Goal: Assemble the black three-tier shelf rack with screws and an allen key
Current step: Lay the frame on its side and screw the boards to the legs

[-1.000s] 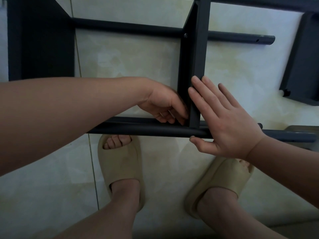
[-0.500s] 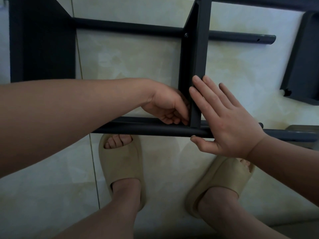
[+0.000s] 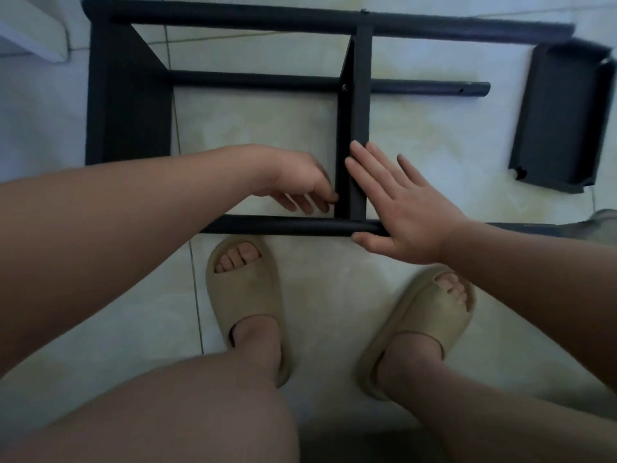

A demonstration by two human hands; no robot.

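The black rack lies on its side on the pale tile floor. Its middle shelf [image 3: 360, 95] stands on edge between the far pole [image 3: 233, 18] and the near pole [image 3: 283, 225]. An end shelf [image 3: 127, 101] closes the left side. My right hand [image 3: 400, 208] presses flat against the middle shelf's right face, thumb under the near pole. My left hand [image 3: 300, 187] reaches into the corner where that shelf meets the near pole, loosely extended fingertips touching its left face. I see no screw or allen key in either hand. A screw head [image 3: 344, 88] shows on the inner pole [image 3: 253, 80].
A loose black shelf tray [image 3: 564, 118] lies on the floor at the right. My feet in beige slides [image 3: 245, 295] [image 3: 430, 315] stand just in front of the near pole. A white object [image 3: 33, 28] sits at the top left, and a grey thing [image 3: 602, 222] at the right edge.
My left fingers have uncurled somewhat at the shelf corner. The right hand stays flat on the shelf. The view now takes in more of the rack and my legs.
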